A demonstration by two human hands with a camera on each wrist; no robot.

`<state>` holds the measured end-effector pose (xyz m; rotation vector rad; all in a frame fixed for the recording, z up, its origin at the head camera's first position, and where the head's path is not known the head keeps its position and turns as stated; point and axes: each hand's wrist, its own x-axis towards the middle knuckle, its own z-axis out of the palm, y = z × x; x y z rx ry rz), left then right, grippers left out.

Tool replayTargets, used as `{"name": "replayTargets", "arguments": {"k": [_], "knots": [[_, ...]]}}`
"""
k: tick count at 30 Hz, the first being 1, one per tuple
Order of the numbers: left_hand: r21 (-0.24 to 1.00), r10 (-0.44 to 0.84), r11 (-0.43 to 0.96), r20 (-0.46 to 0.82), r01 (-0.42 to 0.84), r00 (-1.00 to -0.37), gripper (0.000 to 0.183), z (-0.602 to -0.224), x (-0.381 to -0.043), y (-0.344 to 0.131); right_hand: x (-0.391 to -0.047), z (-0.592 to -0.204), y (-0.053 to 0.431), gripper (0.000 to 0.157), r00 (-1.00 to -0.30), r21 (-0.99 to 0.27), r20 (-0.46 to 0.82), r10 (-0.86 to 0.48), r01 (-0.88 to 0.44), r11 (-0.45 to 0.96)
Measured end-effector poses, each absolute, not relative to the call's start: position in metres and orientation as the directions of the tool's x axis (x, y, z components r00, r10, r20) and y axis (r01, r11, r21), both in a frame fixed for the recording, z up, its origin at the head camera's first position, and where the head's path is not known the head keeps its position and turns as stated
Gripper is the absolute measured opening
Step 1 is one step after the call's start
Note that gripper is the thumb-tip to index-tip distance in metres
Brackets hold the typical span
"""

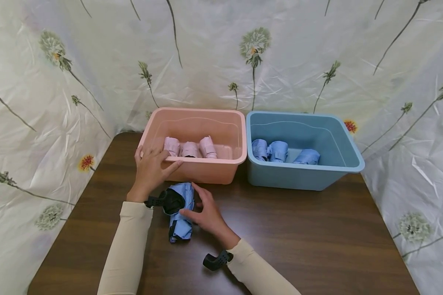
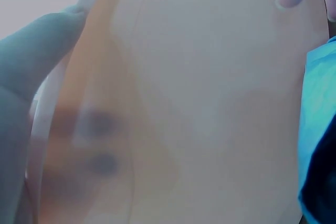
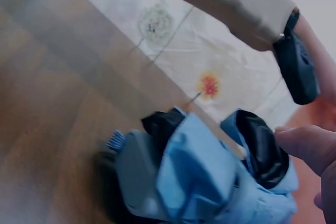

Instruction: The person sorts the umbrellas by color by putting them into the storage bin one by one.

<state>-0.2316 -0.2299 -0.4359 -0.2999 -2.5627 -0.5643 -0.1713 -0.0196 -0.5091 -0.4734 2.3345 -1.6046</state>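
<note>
My left hand [image 1: 150, 169] is at the front left corner of the pink plastic bin [image 1: 203, 172]. It grips the rim, thumb outside the front wall and fingers over the edge; in the left wrist view dark finger shadows show through the wall [image 2: 210, 77]. A blue folded umbrella [image 1: 182, 227] with black lining lies on the table before the bin, partly covered by the left wrist's black camera. My right hand [image 1: 208, 215] is at its right side, thumb and fingers spread and reaching its edge. In the right wrist view the umbrella [image 3: 199, 166] shows a grey handle and loose fabric folds.
Three rolled pink bundles [image 1: 190, 149] lie inside the pink bin. Beside it on the right stands a blue bin [image 1: 284, 176] with three rolled blue bundles [image 1: 278, 150]. Both bins stand at the back of the brown wooden table [image 1: 299, 237], against a flower-printed cloth [image 1: 206, 53].
</note>
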Motion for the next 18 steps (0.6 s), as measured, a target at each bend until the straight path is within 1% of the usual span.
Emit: {"name": "replayTargets", "arguments": {"k": [7,18], "knots": [[0.333,0.104,0.889,0.519,0.313,-0.848,0.04,-0.437,-0.232,-0.23,-0.167,-0.518,-0.03,0.086,-0.916,-0.92,0.006,-0.402,-0.162,0.357],[0.334,0.1,0.887,0.535,0.318,-0.839,0.039,-0.439,-0.233,-0.231,-0.168,-0.528,-0.045,0.09,-0.935,-0.89,0.008,-0.353,-0.168,0.424]]}}
